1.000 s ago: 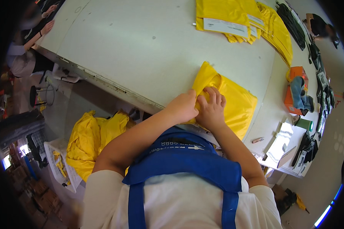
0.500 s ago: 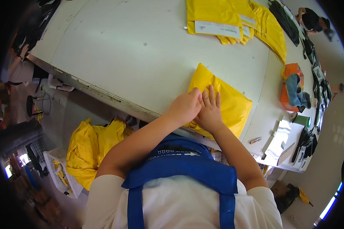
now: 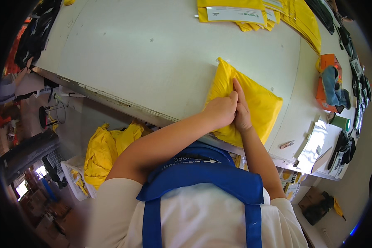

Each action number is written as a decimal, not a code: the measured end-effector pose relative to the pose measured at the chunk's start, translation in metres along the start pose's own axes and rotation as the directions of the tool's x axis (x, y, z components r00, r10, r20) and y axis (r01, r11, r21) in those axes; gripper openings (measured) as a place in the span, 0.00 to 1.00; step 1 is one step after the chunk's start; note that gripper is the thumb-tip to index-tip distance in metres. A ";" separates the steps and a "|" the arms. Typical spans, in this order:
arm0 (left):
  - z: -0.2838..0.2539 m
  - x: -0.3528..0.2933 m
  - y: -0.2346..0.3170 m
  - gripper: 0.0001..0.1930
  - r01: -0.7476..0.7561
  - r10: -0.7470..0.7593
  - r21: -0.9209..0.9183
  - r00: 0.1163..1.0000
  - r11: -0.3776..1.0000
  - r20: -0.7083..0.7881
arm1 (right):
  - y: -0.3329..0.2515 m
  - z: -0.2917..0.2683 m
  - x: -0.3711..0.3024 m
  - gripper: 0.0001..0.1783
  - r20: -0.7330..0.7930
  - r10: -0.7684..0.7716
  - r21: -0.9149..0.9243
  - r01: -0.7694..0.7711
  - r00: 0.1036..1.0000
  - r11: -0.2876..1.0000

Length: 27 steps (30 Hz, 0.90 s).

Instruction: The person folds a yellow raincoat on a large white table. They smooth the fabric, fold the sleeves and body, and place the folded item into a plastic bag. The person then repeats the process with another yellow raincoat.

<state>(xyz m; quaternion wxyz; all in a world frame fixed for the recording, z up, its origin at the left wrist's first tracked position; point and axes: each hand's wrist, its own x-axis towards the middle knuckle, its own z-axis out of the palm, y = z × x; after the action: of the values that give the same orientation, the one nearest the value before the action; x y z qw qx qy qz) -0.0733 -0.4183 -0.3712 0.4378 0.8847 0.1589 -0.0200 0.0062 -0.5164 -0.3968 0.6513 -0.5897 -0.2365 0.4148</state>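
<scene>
A folded bundle of yellow fabric (image 3: 258,105), squarish and smooth, lies on the white table (image 3: 161,82) near its front edge. Over its left half, my left hand (image 3: 222,110) is closed with the fingers curled; whatever it may pinch is hidden. My right hand (image 3: 243,115) stands on edge on the bundle, fingers straight and held together, pointing away from me. Its fingers press along a crease in the fabric. The two hands touch each other.
Folded yellow pieces with white labels (image 3: 235,15) lie at the far side. On the right are an orange box (image 3: 323,89) with blue cloth (image 3: 330,87), a green roll (image 3: 341,122) and a small cutter (image 3: 287,144). Yellow fabric (image 3: 101,155) fills a white crate below left. Another person's hand (image 3: 27,65) shows far left.
My right hand has turned from lying flat with spread fingers to standing on edge, fingers together. My left hand stays closed beside it. The whole view has shifted slightly.
</scene>
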 end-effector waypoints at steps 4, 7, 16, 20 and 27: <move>-0.001 0.005 0.004 0.11 0.067 -0.074 0.087 0.994 0.994 0.085 | -0.001 -0.004 -0.002 0.37 -0.128 0.005 0.299 0.034 0.992 0.954; 0.001 0.014 -0.006 0.12 0.099 -0.117 0.159 0.987 0.982 0.114 | -0.006 -0.004 -0.042 0.19 -0.004 -0.439 -0.512 0.375 0.898 0.773; -0.008 0.015 -0.008 0.10 0.081 -0.117 0.245 0.984 0.966 0.133 | -0.008 0.034 -0.075 0.11 0.565 -0.304 -0.806 0.591 0.767 -0.006; -0.004 0.017 -0.010 0.10 0.081 -0.110 0.216 0.986 0.973 0.125 | 0.000 0.041 -0.071 0.10 0.512 -0.364 -0.846 0.531 0.778 -0.054; -0.005 0.018 -0.015 0.10 0.060 -0.086 0.219 0.990 0.974 0.112 | -0.002 0.038 -0.073 0.12 0.482 -0.431 -0.808 0.577 0.763 0.118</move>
<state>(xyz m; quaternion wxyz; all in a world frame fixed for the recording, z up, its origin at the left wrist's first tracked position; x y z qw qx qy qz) -0.0617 -0.4012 -0.3831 0.3473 0.9175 0.1616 -0.1069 -0.0638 -0.5545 -0.3740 0.2734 -0.7050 -0.6543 -0.0088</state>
